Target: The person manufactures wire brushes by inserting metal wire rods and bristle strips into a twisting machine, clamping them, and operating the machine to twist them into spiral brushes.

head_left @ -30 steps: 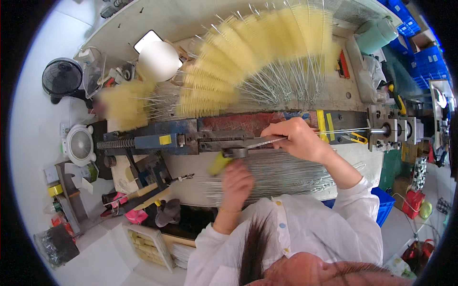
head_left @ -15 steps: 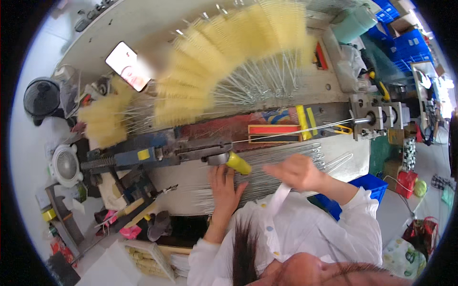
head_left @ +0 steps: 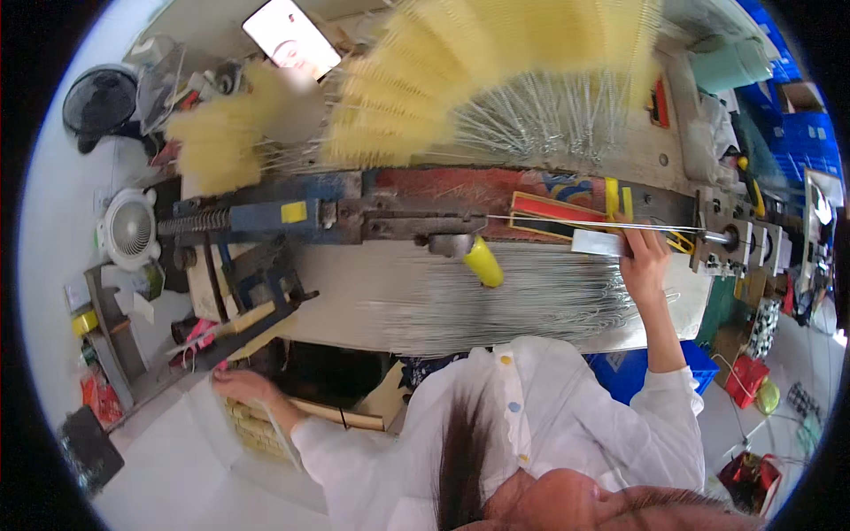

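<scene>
My right hand (head_left: pixel 649 257) is at the right part of the bench machine, its fingers closed on a flat pale metal strip (head_left: pixel 598 242). Just above the strip, a long twisted wire (head_left: pixel 549 219) is stretched between the machine's jaw (head_left: pixel 425 225) and the round chuck (head_left: pixel 728 237) at the right. Far out to the lower left, my left hand (head_left: pixel 245 388) is curled by the rim of a white box (head_left: pixel 282 427) with yellowish bundles in it. What its fingers hold, if anything, cannot be made out. A yellow-sleeved handle (head_left: pixel 482 263) sticks out below the jaw.
Many bent wires (head_left: pixel 531 301) lie on the bench before me. Yellow bristle brushes (head_left: pixel 496 40) with wire stems fan out behind the machine. A lit phone (head_left: pixel 290 40) stands at the back left, a white fan (head_left: pixel 130 228) at the far left. A blue crate (head_left: pixel 699 361) sits below right.
My left hand has left the wires beside the yellow handle and swung down left to the white box. My right hand has moved up and right, to the stretched wire. The view has shifted.
</scene>
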{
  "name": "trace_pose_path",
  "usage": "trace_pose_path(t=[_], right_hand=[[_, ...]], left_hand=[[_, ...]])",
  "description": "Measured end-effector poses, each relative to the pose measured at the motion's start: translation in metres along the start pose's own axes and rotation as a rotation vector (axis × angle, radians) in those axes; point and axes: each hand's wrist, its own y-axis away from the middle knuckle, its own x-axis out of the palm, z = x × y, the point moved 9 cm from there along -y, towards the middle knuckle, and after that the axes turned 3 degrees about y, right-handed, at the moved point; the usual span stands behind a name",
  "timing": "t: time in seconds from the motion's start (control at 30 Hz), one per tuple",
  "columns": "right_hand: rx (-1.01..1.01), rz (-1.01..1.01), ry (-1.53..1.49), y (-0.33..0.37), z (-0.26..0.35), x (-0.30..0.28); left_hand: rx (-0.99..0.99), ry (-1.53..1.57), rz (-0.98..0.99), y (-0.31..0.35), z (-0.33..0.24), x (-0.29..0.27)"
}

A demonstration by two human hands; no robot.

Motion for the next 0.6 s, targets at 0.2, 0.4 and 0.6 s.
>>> trace_pose_path(t=[0.2, 0.4, 0.6], right_hand=[[0.038, 0.146, -0.094, -0.026, 0.02, 0.034], [0.001, 0.18, -0.13, -0.016, 0.01, 0.03], [-0.121, -0.044, -0.063, -0.012, 0.048, -0.04]], left_hand=[[-0.353, 0.816, 0.309, 0.079, -0.177, -0.048], [-0.662, 0.873, 1.337, 0.11, -0.308, 0.005], [-0.871, 1.118, 1.469, 0.138, -0.324, 0.016]])
